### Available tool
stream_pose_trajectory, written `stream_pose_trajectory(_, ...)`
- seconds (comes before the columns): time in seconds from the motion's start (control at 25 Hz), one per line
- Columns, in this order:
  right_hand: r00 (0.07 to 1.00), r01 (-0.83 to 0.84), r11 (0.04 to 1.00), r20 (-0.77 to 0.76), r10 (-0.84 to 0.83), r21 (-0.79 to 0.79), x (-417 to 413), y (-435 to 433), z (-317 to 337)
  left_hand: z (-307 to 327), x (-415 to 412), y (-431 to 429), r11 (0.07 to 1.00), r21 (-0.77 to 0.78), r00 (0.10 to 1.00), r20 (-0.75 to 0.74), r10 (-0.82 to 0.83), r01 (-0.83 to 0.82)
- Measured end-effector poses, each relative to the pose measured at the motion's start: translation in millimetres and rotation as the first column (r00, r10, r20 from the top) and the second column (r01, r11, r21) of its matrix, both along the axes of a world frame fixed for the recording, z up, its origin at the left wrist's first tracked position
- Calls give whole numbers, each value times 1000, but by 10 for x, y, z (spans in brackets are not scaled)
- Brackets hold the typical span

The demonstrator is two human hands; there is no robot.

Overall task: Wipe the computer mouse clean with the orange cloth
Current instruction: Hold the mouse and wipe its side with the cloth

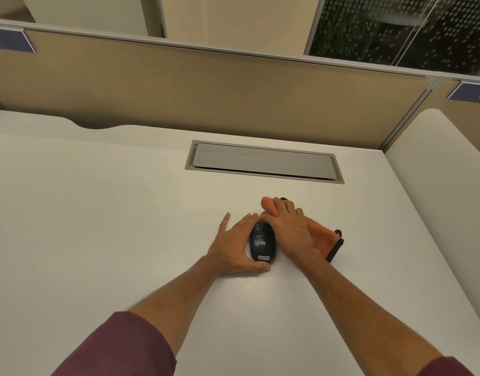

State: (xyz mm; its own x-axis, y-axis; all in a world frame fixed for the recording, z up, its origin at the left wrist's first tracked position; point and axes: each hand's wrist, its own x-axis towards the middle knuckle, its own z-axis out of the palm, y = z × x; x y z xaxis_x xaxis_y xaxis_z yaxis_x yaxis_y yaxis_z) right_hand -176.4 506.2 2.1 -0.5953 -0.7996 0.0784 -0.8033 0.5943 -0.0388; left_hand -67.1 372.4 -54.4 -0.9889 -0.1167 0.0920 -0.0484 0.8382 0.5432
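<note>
A dark blue computer mouse [262, 244] with a small white label lies on the white desk [111, 213], just right of centre. My left hand [234, 244] cups its left side, thumb under its near end, fingers along its far end. My right hand [289, 230] rests on the orange cloth [321, 236] right beside the mouse, its fingers bunching the cloth at the mouse's far right end. The cloth has a black trimmed edge and spreads out to the right under my hand.
A grey cable hatch [263, 162] is set into the desk behind the mouse. A beige partition [206, 90] closes the far edge and a white side panel [436, 172] stands on the right.
</note>
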Motion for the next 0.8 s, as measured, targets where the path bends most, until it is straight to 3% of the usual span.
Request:
stream_pose_trajectory(0.28,987,-128,987,-84,137,101,-59,239,111,30,0,7,999,-33,999,44,-2,4)
stream_pose_trajectory(0.52,996,-42,996,-81,48,74,-48,148,130,25,5,1,999,-36,999,32,-3,4)
stream_pose_trajectory(0.8,992,-116,990,-47,119,76,13,244,132,54,8,17,1000,-20,999,44,-7,8)
